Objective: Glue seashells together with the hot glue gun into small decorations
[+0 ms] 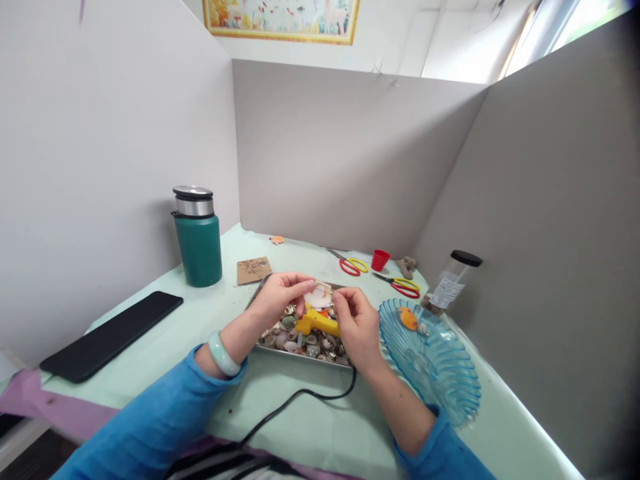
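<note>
Three plain grey boards fence in the desk (320,433): a left board (100,167), a back board (340,153) and a right board (540,220), meeting at the corners. The desk wears a pale green cover, with a purple cloth (30,400) showing at its near left edge. Above the back board, a white wall (400,40) carries a gold-framed picture (280,17). Daylight comes in from a window (575,20) at the upper right.
</note>
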A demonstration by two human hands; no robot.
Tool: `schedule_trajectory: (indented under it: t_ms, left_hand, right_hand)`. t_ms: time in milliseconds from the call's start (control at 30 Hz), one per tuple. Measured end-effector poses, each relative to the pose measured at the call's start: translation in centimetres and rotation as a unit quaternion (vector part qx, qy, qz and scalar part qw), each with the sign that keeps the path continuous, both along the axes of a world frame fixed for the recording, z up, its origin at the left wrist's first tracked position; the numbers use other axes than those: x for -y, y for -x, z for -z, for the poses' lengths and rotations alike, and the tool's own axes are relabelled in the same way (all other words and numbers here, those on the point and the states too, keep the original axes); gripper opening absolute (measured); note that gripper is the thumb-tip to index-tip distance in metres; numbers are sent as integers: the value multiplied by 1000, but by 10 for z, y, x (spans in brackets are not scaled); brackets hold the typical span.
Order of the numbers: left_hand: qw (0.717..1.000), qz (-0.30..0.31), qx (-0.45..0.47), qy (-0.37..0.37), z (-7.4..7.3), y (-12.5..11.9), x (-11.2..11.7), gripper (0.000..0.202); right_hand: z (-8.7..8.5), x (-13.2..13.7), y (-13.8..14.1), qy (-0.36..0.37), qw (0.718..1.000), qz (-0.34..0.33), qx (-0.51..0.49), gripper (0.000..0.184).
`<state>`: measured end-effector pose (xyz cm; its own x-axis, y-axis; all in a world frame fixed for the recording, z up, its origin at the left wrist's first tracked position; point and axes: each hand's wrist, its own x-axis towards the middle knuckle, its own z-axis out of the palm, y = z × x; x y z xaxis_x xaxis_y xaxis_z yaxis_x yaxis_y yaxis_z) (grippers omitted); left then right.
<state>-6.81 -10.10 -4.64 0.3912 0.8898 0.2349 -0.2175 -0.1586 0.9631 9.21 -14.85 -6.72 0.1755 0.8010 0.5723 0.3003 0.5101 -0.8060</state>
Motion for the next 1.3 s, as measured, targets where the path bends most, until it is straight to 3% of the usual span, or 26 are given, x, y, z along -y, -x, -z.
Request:
schedule_trajectory:
  t_ms: [533, 833, 1133, 1300]
  left_hand:
    - [997, 60, 14, 49, 1, 2, -3, 27]
    - [991, 96, -2, 92, 0, 2, -2, 34]
    - [997, 42, -1, 67, 0, -1, -1, 30]
    - [998, 42, -11, 45, 3, -1, -2, 30]
  right_hand:
    - [5, -6, -3, 19, 1000, 7, 23, 22]
    - [3, -7, -1, 9, 999, 14, -37, 27]
    - [3, -7, -1, 44, 999, -21, -5, 26]
    - [0, -4, -1, 51, 997, 2, 53, 27]
